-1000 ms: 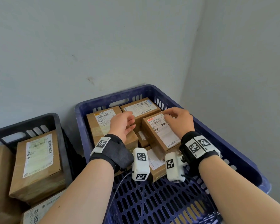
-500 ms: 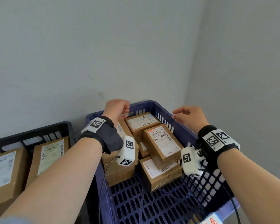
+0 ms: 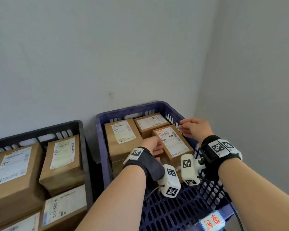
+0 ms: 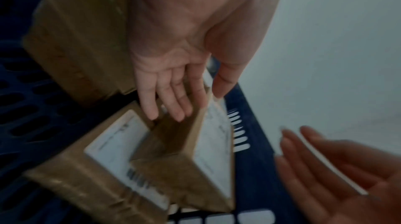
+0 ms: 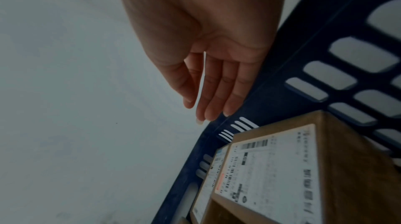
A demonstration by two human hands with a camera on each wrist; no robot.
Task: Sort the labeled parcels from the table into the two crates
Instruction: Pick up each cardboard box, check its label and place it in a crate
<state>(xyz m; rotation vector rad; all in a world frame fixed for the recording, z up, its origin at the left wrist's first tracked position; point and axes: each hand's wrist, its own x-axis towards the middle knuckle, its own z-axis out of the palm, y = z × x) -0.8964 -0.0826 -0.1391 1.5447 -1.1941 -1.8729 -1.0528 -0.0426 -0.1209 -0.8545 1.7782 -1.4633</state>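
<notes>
Both hands have dropped back toward the stack since half a second ago, when they hung lifted at the rim of the dark blue slotted plastic crate (image 3: 117,112). Now the left hand (image 3: 153,145) lies with straight, relaxed fingers (image 4: 173,104) against the left side of the topmost brown cardboard parcel with a white shipping label (image 3: 173,142), thumb over its upper edge; whether it squeezes or merely touches I cannot tell through the blur. The right hand (image 3: 195,129) hovers apart from the parcel over its far right corner, beside the crate's right wall, its fingers (image 5: 217,93) straight, close together and holding nothing. That parcel rests tilted on other brown labelled boxes (image 3: 122,137) at the back of the blue crate, with open lattice floor showing in front. Judging from this, the step in hand is settling a parcel already delivered, not carrying one. Next, the right hand would need to come down on the far edge so the two palms can square the box against its neighbours, then both must lift clear and turn back for another parcel; the table is out of view. Beside it stands a black plastic crate (image 3: 40,130) holding larger brown labelled cartons (image 3: 15,177), so sorting appears well along.
</notes>
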